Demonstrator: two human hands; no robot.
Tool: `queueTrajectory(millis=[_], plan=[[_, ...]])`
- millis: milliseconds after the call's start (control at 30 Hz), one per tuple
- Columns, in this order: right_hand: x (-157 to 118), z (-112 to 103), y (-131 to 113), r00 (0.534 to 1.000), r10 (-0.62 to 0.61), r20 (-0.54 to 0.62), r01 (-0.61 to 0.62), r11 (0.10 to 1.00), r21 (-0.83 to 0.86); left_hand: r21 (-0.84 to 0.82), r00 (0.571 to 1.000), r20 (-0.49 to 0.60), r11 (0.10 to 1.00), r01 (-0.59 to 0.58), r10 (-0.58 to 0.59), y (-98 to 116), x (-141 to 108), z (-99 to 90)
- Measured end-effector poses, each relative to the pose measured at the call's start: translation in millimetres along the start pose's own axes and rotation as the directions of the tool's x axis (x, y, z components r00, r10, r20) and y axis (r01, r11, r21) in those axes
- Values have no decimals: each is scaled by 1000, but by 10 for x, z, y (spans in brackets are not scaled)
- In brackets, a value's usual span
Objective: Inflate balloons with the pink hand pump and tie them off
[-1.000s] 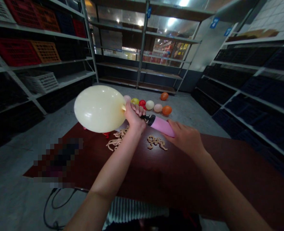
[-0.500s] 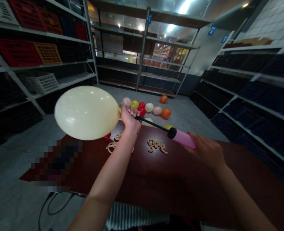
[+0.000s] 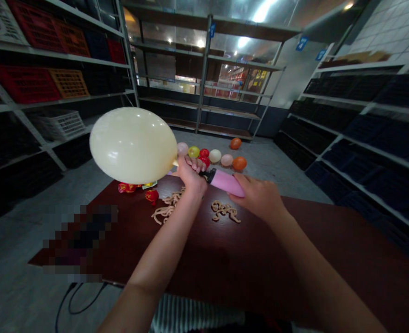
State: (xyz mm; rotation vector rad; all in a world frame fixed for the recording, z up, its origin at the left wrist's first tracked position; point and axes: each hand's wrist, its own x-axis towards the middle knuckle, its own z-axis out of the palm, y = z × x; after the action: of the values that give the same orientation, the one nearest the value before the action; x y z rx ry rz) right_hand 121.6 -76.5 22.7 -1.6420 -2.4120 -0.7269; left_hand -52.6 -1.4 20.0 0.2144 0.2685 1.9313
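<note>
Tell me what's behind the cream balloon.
Around the cream balloon, shelving and grey floor show, with crumpled red pieces at its lower edge; whatever it covers can't be seen.

Two hands show, one left hand (image 3: 192, 175) and one right hand (image 3: 259, 198), with one large cream balloon (image 3: 133, 145) left of centre and one pink-and-black hand pump (image 3: 228, 182) at mid-frame. Eight smaller balloons can be counted near the centre: two pale pink balloons (image 3: 227, 160), two red balloons (image 3: 204, 162), two orange balloons (image 3: 239, 163), one yellow-green balloon (image 3: 193, 151) and one white balloon (image 3: 215, 156). One dark-red tabletop (image 3: 211, 263) fills the lower frame. Two crumpled red items (image 3: 152, 197) lie left of centre; the beige strips (image 3: 225, 211) are too tangled to count. Two orange crates (image 3: 69, 83) and two white crates (image 3: 58, 124) stand upper left.
</note>
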Motion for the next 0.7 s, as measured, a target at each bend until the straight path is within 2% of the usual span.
queueTrajectory(millis=[133,300,500,700], plan=[[44,95,-102,999,-2,-34,3,1000,30,1,1000,-12,1000,-21,21,98,55,-2],[-33,276,-16,998,18,-61,-15,999,45,47,999,-32,999,-8,10,139,100,2],[-299,400,244,999,35,-17,-34,999,43,13,998,-43,999,-42,43,140,136,-15],[-710,578,652,996,63,-62,-63,998,-7,19,998,-48,999,-28,28,129,129,-18]])
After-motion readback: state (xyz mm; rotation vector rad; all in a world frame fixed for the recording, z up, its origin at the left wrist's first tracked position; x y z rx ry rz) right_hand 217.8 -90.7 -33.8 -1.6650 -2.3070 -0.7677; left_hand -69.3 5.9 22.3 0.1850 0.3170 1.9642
